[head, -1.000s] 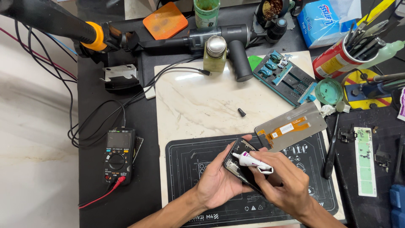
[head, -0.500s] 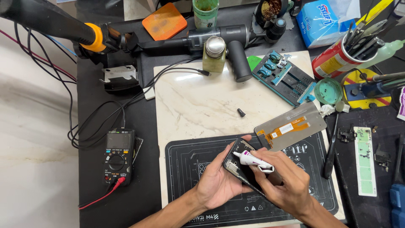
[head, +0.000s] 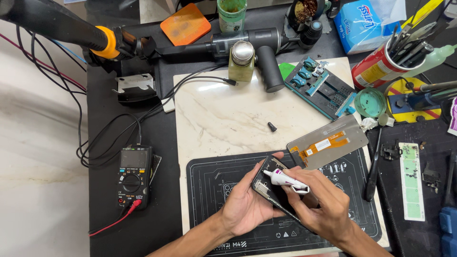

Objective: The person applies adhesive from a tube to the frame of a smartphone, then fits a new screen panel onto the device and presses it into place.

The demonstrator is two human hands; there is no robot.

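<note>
- Low centre of the frame: left hand cupped under a dark phone frame, fingers curled round its edges, tilting it up off the black work mat.
- Right hand closed around a small white glue tube, nozzle tip touching or just above the frame's upper edge; hard to tell which from this angle.
- Too much squeeze: risks a blob running into the open body instead of a thin bead along the rim.
- Tilted, one-handed support: risks a slip, dragging the nozzle off line and smearing adhesive across the inside.
- Detached screen panel with orange flex lying just right of centre, near the right hand; a stray elbow or wrist could knock it or crease the flex.
- Tiny dark screw loose on the marble slab above; easily brushed away and lost.
- Multimeter at lower left, leads trailing; well apart, little hazard.
</note>
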